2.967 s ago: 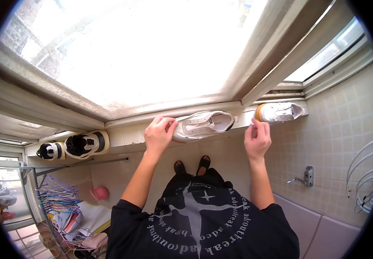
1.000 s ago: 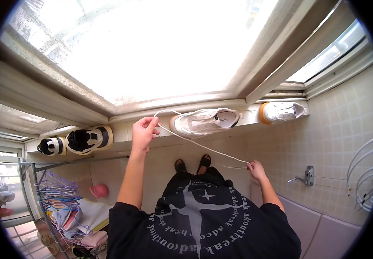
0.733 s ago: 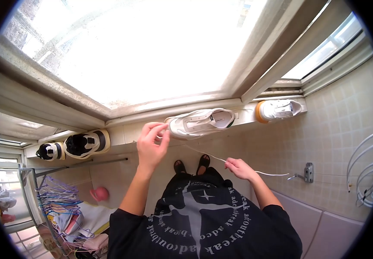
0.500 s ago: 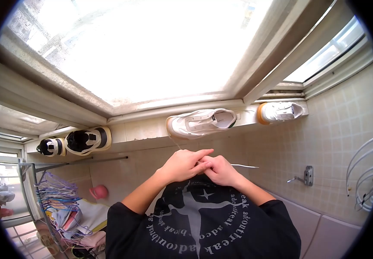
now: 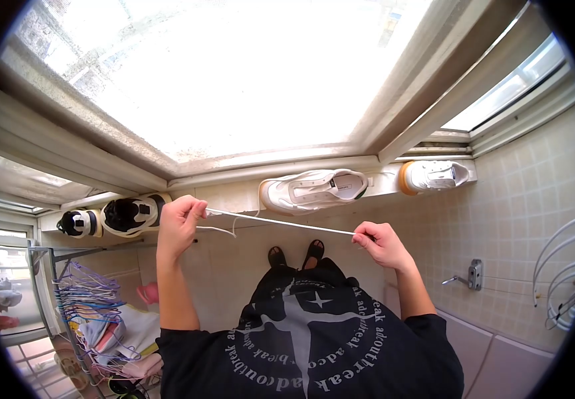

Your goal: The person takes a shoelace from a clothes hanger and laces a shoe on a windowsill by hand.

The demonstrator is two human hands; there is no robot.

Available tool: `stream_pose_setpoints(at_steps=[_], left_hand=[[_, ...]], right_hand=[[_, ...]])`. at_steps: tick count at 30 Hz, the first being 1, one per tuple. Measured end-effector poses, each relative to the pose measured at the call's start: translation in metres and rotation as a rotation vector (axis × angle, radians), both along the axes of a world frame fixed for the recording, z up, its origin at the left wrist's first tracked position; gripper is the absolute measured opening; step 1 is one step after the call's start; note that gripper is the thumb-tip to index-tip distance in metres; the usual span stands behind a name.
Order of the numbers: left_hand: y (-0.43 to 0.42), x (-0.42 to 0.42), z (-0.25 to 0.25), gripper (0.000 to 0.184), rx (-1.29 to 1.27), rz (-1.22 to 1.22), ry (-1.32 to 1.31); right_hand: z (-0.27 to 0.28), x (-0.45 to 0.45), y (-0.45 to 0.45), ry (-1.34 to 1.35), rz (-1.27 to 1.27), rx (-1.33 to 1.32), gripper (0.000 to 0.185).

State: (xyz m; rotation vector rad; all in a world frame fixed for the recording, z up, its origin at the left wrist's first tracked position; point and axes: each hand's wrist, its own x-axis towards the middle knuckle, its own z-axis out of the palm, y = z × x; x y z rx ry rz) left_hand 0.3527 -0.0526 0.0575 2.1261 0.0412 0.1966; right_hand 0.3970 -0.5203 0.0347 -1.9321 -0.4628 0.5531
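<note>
A white shoelace (image 5: 281,222) runs nearly straight between my two hands, in front of the window ledge. My left hand (image 5: 180,223) is closed on it at the left, just before the black-and-white shoe. At the right, my right hand (image 5: 382,243) pinches the lace between thumb and fingers. A loose length of lace hangs in a loop beside my left hand. Beyond the taut lace, a white sneaker (image 5: 311,191) lies on the ledge, its toe to the left, with no lace visible across its eyelets.
Another white shoe (image 5: 434,175) stands at the ledge's right end. Black-and-white shoes (image 5: 128,216) sit at the left. A metal rack with hangers (image 5: 88,292) and cloths stands at lower left. A metal fitting (image 5: 475,274) and white hoses (image 5: 563,266) are on the tiled right wall.
My hands were together in front of my chest; now they are wide apart, the left one out to the left and higher, with the lace stretched between them.
</note>
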Motion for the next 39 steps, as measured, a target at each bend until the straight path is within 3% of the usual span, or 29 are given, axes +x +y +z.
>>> stream_pose_setpoints(at_steps=[2,6,9,10,13,14,16,19,22,26,31,34,35,38,39], left_hand=[[0.015,-0.001,-0.007,0.033,0.05,0.094,0.012],[0.007,0.0,-0.005,0.027,0.27,0.188,0.043],[-0.036,0.012,-0.003,0.022,0.382,0.038,-0.33],[-0.051,0.012,-0.003,0.024,0.249,-0.083,-0.29],[-0.103,0.005,-0.004,0.039,-0.163,-0.397,-0.02],[-0.119,0.004,-0.001,0.041,-0.127,-0.461,-0.003],[-0.137,0.004,-0.01,0.037,-0.097,-0.536,0.027],[-0.125,0.008,-0.008,0.03,-0.262,-0.594,0.433],[-0.117,0.005,-0.013,0.028,-0.51,-0.488,0.322],[-0.099,0.005,-0.002,0.028,-0.278,-0.383,0.282],[-0.07,0.003,0.008,0.023,-0.236,-0.214,0.204],[-0.061,0.003,0.009,0.023,-0.099,-0.205,0.043],[-0.057,0.002,0.01,0.022,-0.041,-0.235,0.187],[-0.079,0.005,0.001,0.019,-0.076,-0.301,0.168],[-0.091,0.007,0.003,0.027,-0.046,-0.281,0.112]], right_hand=[[0.005,0.003,-0.004,-0.005,-0.02,-0.076,0.018],[-0.002,0.0,0.004,-0.041,-0.102,0.035,0.021],[0.004,-0.008,0.033,-0.029,-0.037,0.053,0.02],[0.002,-0.01,0.042,-0.058,0.026,-0.056,0.019],[0.004,-0.017,0.082,-0.197,0.124,0.065,0.015],[0.004,-0.018,0.09,-0.255,0.155,0.088,0.014],[0.016,-0.015,0.097,-0.193,0.13,0.101,0.017],[0.025,-0.004,0.091,-0.064,0.018,0.135,0.018],[0.024,0.007,0.079,-0.094,-0.009,0.133,0.015],[0.033,0.008,0.081,-0.144,0.06,0.129,0.011],[0.025,0.016,0.07,-0.104,-0.052,0.117,0.014],[0.018,0.015,0.068,-0.201,-0.07,0.156,0.012],[0.019,0.014,0.07,-0.214,-0.038,0.145,0.011],[0.017,0.006,0.088,-0.328,0.056,0.132,0.01],[0.012,0.004,0.095,-0.407,0.081,0.152,0.01]])
